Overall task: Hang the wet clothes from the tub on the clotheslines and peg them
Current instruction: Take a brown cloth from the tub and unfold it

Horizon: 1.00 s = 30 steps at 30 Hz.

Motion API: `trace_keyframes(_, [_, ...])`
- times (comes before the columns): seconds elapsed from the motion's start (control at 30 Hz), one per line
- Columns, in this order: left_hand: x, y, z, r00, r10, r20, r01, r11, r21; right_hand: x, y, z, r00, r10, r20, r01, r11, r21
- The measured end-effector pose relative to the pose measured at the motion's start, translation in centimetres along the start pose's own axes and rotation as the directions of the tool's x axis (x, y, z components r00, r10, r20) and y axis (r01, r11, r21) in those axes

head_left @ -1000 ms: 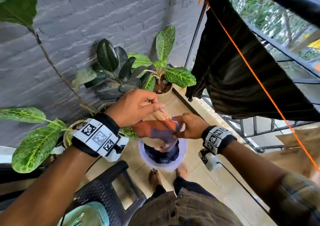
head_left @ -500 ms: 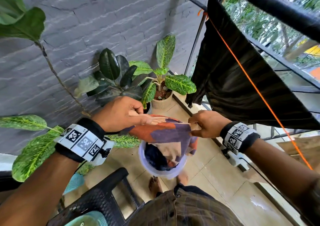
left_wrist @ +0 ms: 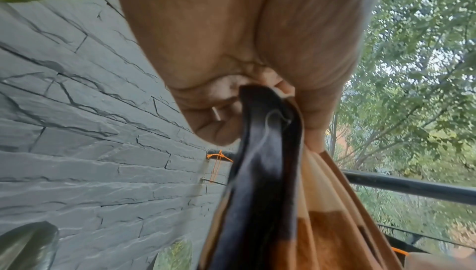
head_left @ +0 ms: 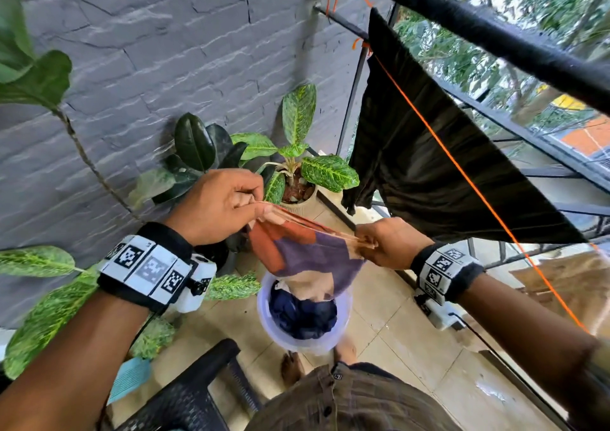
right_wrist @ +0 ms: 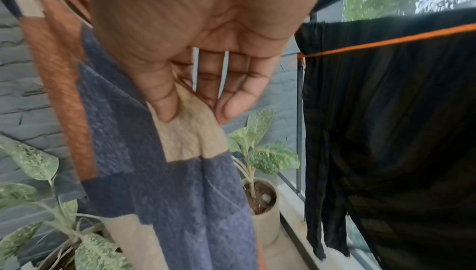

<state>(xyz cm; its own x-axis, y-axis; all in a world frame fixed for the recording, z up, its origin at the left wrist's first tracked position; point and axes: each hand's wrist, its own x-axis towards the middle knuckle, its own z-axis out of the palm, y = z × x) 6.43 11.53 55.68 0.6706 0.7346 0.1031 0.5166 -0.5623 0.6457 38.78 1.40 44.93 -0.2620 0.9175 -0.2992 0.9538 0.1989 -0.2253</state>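
Note:
Both hands hold a patchwork cloth (head_left: pixel 307 249) of rust, purple and beige panels by its top edge, stretched above the white tub (head_left: pixel 343 325). My left hand (head_left: pixel 227 206) pinches the cloth's left corner. My right hand (head_left: pixel 383 242) pinches the right corner between thumb and fingers (right_wrist: pixel 159 99). The cloth (right_wrist: pixel 159 172) hangs down toward the tub, which holds a dark blue garment (head_left: pixel 303 315). An orange clothesline (head_left: pixel 462 170) runs to the right with a black garment (head_left: pixel 445 166) draped over it. The cloth (left_wrist: pixel 329 223) fills the left wrist view below my left hand (left_wrist: pixel 257 91).
A grey brick wall (head_left: pixel 148 67) stands left. Potted plants (head_left: pixel 297 173) crowd the corner behind the tub. A black railing (head_left: pixel 544 146) runs along the right, and a thick black bar (head_left: pixel 495 34) crosses overhead. A dark chair (head_left: pixel 191 394) sits near my feet.
Both hands have risen and moved apart, lifting the patchwork cloth out of the tub and stretching its top edge between them.

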Motion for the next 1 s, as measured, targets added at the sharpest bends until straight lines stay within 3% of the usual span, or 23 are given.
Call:
trace_keyframes(0.2, [0.5, -0.6, -0.4, 0.994, 0.024, -0.103, -0.029, 0.999, -0.041, -0.9, -0.9, -1.6, 0.979, 0.128, -0.159, -0.114, 0.989, 0.094])
trace_keyframes(0.3, [0.8, -0.6, -0.5, 0.990, 0.026, -0.136, -0.035, 0.997, -0.068, -1.7, -1.7, -1.7, 0.973, 0.099, -0.208, -0.066, 0.985, 0.160])
trace_keyframes(0.43, [0.8, 0.2, -0.6, 0.981, 0.022, -0.195, -0.044, 0.993, -0.111, -2.3, -2.1, -1.2, 0.986, -0.004, -0.169, 0.035, 0.982, 0.185])
trace_keyframes(0.67, [0.8, 1.7, -0.1, 0.963, 0.109, -0.246, -0.129, 0.989, -0.067, -2.4, -2.9, 1.2, 0.998, 0.070, 0.012, -0.070, 0.993, 0.099])
trace_keyframes(0.9, [-0.4, 0.9, -1.4, 0.959, 0.101, -0.264, -0.120, 0.991, -0.055, -2.6, -2.9, 2.5, 0.983, 0.168, -0.076, -0.169, 0.986, -0.011])
trace_keyframes(1.0, [-1.1, 0.3, -1.5, 0.961, 0.082, -0.264, -0.105, 0.992, -0.073, -2.9, -2.1, 2.5, 0.981, 0.183, -0.058, -0.183, 0.983, 0.006])
